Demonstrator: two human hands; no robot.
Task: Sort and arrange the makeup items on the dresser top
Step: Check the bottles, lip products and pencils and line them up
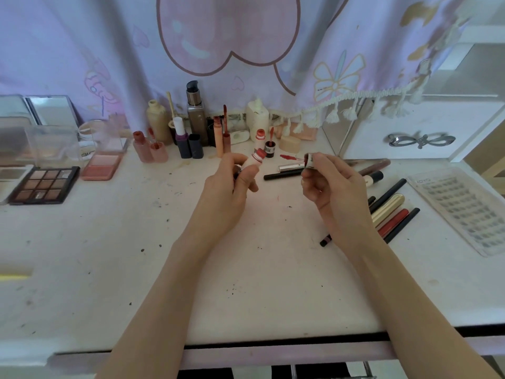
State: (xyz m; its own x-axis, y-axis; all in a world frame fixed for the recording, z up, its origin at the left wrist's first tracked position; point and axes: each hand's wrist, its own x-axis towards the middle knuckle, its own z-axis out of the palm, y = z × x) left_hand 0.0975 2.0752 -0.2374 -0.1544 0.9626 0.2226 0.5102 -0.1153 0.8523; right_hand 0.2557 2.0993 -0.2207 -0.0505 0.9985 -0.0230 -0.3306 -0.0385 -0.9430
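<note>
My left hand [232, 181] grips a small pale lip-tint bottle [255, 159] with a red neck, tilted toward the right, above the middle of the dresser top [164, 242]. My right hand [330, 187] pinches its cap [309, 160], whose red wand [290, 157] points left toward the bottle's mouth. Bottle and cap are apart. Several bottles, lipsticks and open lip tints [196, 132] stand in a row along the back. Pencils and tubes [393, 212] lie to the right of my right hand.
An eyeshadow palette [45, 185] and a pink blush compact [101, 166] lie at the left beside clear boxes [49, 143]. A lash tray [464, 209] lies at the right edge. A white drawer unit [420, 132] stands back right. A curtain [246, 50] hangs behind.
</note>
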